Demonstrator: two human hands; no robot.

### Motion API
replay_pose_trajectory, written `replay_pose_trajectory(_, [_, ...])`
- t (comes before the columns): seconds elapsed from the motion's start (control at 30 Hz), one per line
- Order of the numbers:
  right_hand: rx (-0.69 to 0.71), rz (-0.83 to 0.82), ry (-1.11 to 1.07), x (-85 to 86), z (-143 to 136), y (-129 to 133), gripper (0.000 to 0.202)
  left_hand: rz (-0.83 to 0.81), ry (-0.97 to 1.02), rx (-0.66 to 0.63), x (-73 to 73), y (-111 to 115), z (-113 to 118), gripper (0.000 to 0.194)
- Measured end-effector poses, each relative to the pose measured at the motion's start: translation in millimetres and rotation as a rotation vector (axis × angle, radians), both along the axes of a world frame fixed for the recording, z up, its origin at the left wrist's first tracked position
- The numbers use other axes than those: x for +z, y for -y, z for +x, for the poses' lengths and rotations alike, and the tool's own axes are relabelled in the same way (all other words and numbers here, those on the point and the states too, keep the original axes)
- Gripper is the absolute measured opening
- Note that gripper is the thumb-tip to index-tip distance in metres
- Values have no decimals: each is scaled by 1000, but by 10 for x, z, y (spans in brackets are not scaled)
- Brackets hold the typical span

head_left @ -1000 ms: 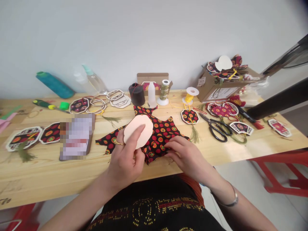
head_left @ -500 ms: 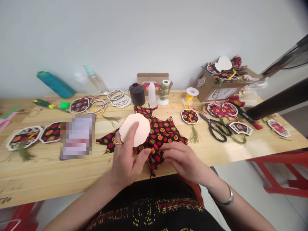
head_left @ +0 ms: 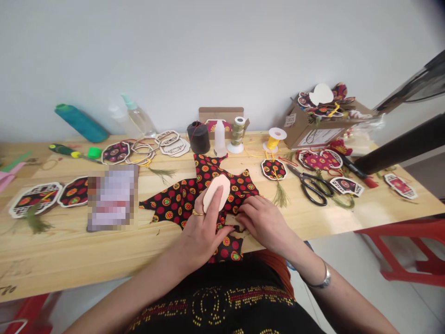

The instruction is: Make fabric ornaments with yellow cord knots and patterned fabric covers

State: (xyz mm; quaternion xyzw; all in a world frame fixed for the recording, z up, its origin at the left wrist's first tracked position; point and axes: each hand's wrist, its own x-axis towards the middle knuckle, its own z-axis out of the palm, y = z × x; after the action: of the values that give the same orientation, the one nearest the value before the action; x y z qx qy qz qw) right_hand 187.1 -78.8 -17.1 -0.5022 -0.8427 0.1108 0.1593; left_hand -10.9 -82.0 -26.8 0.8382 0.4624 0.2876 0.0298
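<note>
My left hand point(head_left: 208, 227), with a ring on one finger, holds a pale rounded card piece point(head_left: 216, 192), its index finger lying along the face. Beneath it black cloth point(head_left: 177, 199) with red and yellow round motifs spreads over the table, and a piece of it hangs down at the front edge. My right hand point(head_left: 259, 218) has its fingers bent together on the cloth's right side, and their tips are partly hidden. Black scissors point(head_left: 313, 185) lie to the right of this hand.
Thread spools, a white bottle point(head_left: 219, 139) and a black spool point(head_left: 198, 137) stand behind the cloth. A carton point(head_left: 313, 127) full of pieces is at the back right. A blurred flat object point(head_left: 113, 197) and patterned ornaments lie left. A black pole point(head_left: 403, 144) crosses the right side.
My left hand has moved right with the card piece, which is now turned more edge-on. The cloth's lower part has opened out at the front edge. My right hand has shifted slightly.
</note>
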Motion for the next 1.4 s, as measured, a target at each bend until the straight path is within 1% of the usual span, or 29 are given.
replay_pose_trajectory(0.07, [-26, -2, -26, -10, -5, -37, 19, 30, -3, 17, -26, -17, -2, 90])
replay_pose_trajectory(0.2, [-139, -96, -253, 38, 18, -91, 16, 113, 5, 63, -48, -54, -7, 84])
replay_pose_trajectory(0.27, [-121, -130, -319, 68, 11, -92, 16, 169, 15, 86, -30, -68, -10, 80])
replay_pose_trajectory(0.33, [-71, -127, -350, 92, -24, -76, 10, 222, 31, 106, 12, -81, -17, 78])
replay_pose_trajectory(0.4, [-63, -112, -392, 117, -75, -59, 6, 246, 73, 111, 71, -92, -32, 76])
replay_pose_trajectory(0.47, [-136, -78, -511, 156, -124, -55, 23, 227, 151, 76, 129, -98, -49, 71])
replay_pose_trajectory(0.53, [-216, -58, -698, 211, -153, -68, 46, 144, 254, 5, 170, -93, -58, 65])
replay_pose_trajectory(0.57, [-228, -79, -803, 241, -159, -78, 56, 86, 303, -36, 181, -85, -56, 61])
replay_pose_trajectory(0.6, [-218, -139, -896, 270, -160, -89, 60, 25, 338, -81, 187, -75, -52, 57])
replay_pose_trajectory(0.63, [-192, -239, -966, 294, -155, -98, 56, -25, 357, -125, 189, -63, -46, 53])
replay_pose_trajectory(0.67, [-171, -361, -1008, 312, -145, -106, 46, -61, 364, -164, 188, -52, -41, 50])
replay_pose_trajectory(0.7, [-172, -468, -1031, 322, -130, -112, 34, -81, 368, -193, 185, -42, -39, 48])
replay_pose_trajectory(0.73, [-201, -538, -1047, 325, -110, -120, 23, -95, 387, -208, 180, -37, -45, 46])
replay_pose_trajectory(0.77, [-252, -564, -1077, 322, -85, -131, 20, -113, 427, -204, 173, -37, -58, 44])
replay_pose_trajectory(0.8, [-310, -558, -1135, 317, -56, -147, 21, -136, 477, -184, 165, -43, -81, 42])
replay_pose_trajectory(0.87, [-399, -538, -1325, 309, 4, -201, 21, -172, 524, -135, 146, -73, -142, 32])
replay_pose_trajectory(0.9, [-418, -561, -1425, 308, 29, -238, 21, -157, 448, -129, 134, -94, -173, 24])
replay_pose_trajectory(0.97, [-418, -653, -1568, 308, 52, -323, 19, -32, 203, -138, 108, -136, -212, 9])
replay_pose_trajectory(1.03, [-406, -749, -1638, 290, 35, -408, 16, 106, 11, -111, 85, -162, -204, 11])
replay_pose_trajectory(1.1, [-410, -828, -1664, 238, -7, -483, 13, 174, -87, -74, 70, -165, -153, 15])
replay_pose_trajectory(1.13, [-424, -861, -1663, 201, -29, -514, 12, 172, -115, -66, 66, -159, -120, 20])
replay_pose_trajectory(1.2, [-465, -897, -1658, 116, -61, -564, 9, 119, -152, -71, 62, -140, -60, 36])
replay_pose_trajectory(1.23, [-481, -904, -1658, 77, -69, -582, 8, 82, -167, -85, 60, -131, -40, 44])
replay_pose_trajectory(1.27, [-490, -909, -1661, 45, -72, -597, 8, 48, -177, -108, 57, -125, -31, 48])
replay_pose_trajectory(1.3, [-493, -912, -1666, 21, -71, -608, 9, 21, -179, -134, 53, -124, -33, 46])
replay_pose_trajectory(1.4, [-494, -916, -1667, 2, -61, -625, 10, -30, -179, -192, 42, -148, -98, 21])
